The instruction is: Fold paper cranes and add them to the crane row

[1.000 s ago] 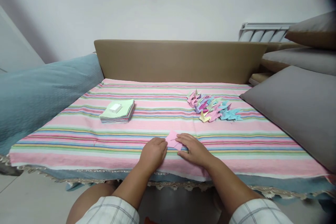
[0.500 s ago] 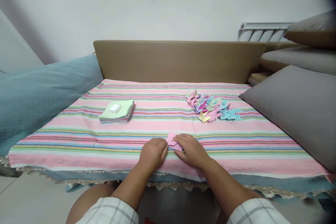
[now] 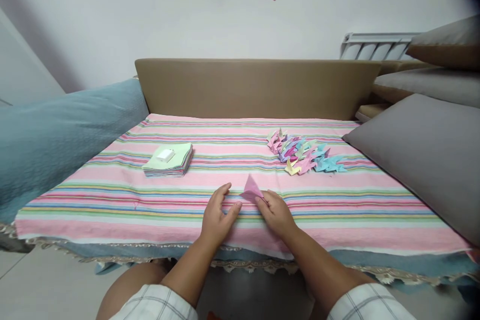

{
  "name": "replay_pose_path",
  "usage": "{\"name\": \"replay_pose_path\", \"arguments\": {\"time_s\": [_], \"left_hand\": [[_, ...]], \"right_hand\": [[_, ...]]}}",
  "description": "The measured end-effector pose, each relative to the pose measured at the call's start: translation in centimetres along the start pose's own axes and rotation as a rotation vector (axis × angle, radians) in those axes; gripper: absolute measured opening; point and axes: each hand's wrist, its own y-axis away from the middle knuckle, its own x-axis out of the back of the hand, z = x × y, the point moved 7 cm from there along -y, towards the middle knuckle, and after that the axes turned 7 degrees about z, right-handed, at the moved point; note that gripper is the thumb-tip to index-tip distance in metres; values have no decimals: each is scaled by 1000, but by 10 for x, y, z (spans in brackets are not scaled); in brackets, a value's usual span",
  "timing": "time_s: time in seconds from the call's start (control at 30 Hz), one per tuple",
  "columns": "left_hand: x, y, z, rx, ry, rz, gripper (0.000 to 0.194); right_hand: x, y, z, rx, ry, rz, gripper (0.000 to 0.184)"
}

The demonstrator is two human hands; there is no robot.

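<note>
My right hand [image 3: 278, 214] pinches the folded pink paper [image 3: 251, 190] over the striped cloth [image 3: 240, 237]; my left hand [image 3: 217, 216], spread and holding nothing, stands just beside it. This paper appears part-folded. Farther off, at left, flat sheets [image 3: 181, 153], apparently unused, are stacked beneath a white block [image 3: 165, 155]; at right, folded shapes [image 3: 327, 163] lie heaped, apparently complete

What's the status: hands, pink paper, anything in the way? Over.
Right hand holds folded pink paper. Left hand open beside it, empty. Paper stack and folded-paper pile farther back, out of the way.
</note>
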Motion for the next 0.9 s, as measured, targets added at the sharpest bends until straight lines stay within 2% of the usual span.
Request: {"name": "replay_pose_path", "arguments": {"time_s": [0.1, 0.2, 0.33, 0.43, 0.53, 0.63, 0.73, 0.8, 0.9], "left_hand": [[-10, 0, -19, 281, 306, -17, 61], [-24, 3, -23, 473, 553, -65, 72], [-32, 6, -20, 601, 679, -82, 69], [-33, 6, -18, 613, 660, -100, 61], [-34, 7, -18, 602, 633, -131, 56], [-33, 6, -20, 566, 569, -154, 52], [-27, 2, -22, 458, 370, -159, 42], [-19, -2, -20, 313, 121, -135, 36], [-11, -5, 0, -52, -266, -85, 27]], "right_hand": [[-2, 1, 7, -218, -365, -18, 36], [-14, 4, 8, -304, -597, -108, 38], [-27, 8, 10, -356, -639, -203, 38], [-25, 4, 15, -390, -657, -133, 36], [-23, 1, 23, -432, -699, -44, 37], [-23, -1, 28, -429, -668, -14, 34], [-25, -1, 30, -419, -603, -13, 30], [-25, 0, 30, -406, -539, -22, 29], [-24, -1, 31, -370, -389, -45, 28]]}}
